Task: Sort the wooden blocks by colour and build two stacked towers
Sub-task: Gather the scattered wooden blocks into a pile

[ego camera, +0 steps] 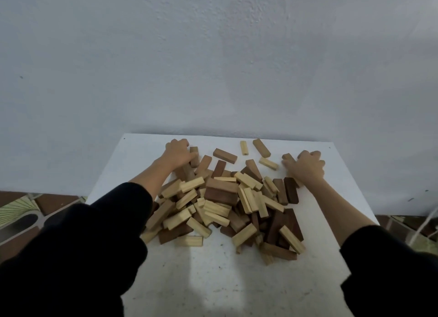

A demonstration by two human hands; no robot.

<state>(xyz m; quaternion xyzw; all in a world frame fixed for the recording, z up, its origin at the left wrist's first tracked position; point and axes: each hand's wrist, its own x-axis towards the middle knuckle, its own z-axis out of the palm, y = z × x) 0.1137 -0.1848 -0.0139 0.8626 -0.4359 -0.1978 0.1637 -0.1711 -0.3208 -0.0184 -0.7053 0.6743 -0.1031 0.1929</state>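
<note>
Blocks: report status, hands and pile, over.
Left hand grips a brown block at the pile's far edge. Right hand rests on blocks, grip unclear. Pile still mixed, no towers. Nothing in the way.

**Pale and dark wood on white**

The pile of blocks mixes pale yellowish pieces with reddish to dark brown ones. The table is white with faint dark specks. The wall is plain pale grey-white. Both sleeves are black. The floor at far left shows green-striped tile patterning with reddish-brown.
</note>
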